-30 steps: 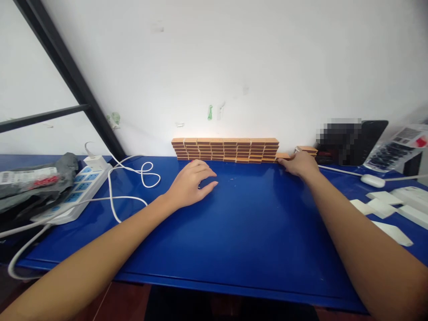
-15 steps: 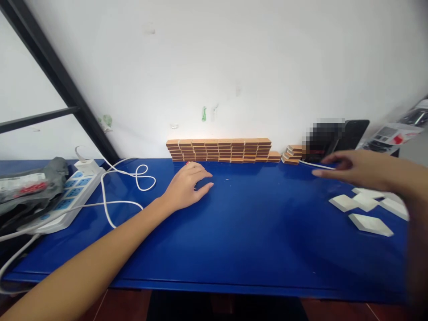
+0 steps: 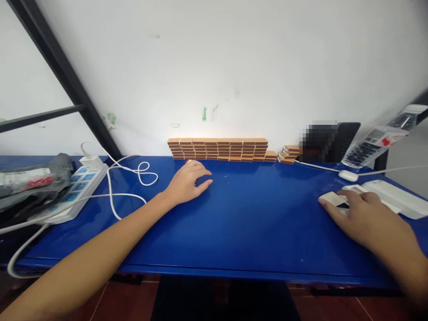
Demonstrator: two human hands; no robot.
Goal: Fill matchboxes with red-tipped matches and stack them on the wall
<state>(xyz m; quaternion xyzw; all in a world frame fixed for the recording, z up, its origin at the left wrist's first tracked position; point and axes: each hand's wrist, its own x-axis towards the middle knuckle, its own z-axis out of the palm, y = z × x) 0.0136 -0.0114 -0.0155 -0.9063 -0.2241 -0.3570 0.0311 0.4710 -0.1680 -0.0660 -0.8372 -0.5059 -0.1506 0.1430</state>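
My left hand [image 3: 187, 182] lies on the blue table with thumb and index finger apart, holding nothing I can see. A small red spot shows behind its knuckles. Just beyond it, a long low wall of stacked wooden blocks [image 3: 220, 149], tan on top with dark front faces, runs along the white wall. On the right, my right hand [image 3: 364, 214] reaches down over pale slanted blocks; its thumb and index finger close around the edges of one white block [image 3: 332, 199]. The palm and fingers hide most of the other white blocks.
A smaller stack of wooden blocks [image 3: 289, 154] stands right of the wall. Behind are a dark phone-like object [image 3: 347, 140], a tilted water bottle [image 3: 377, 140] and a white cable. At left lie a power strip [image 3: 76, 191], looping cables and a grey plastic bag [image 3: 36, 187].
My right hand has come down from above the table's back right onto the white blocks. The view has shifted slightly, showing more of the right side. My left hand stays put.
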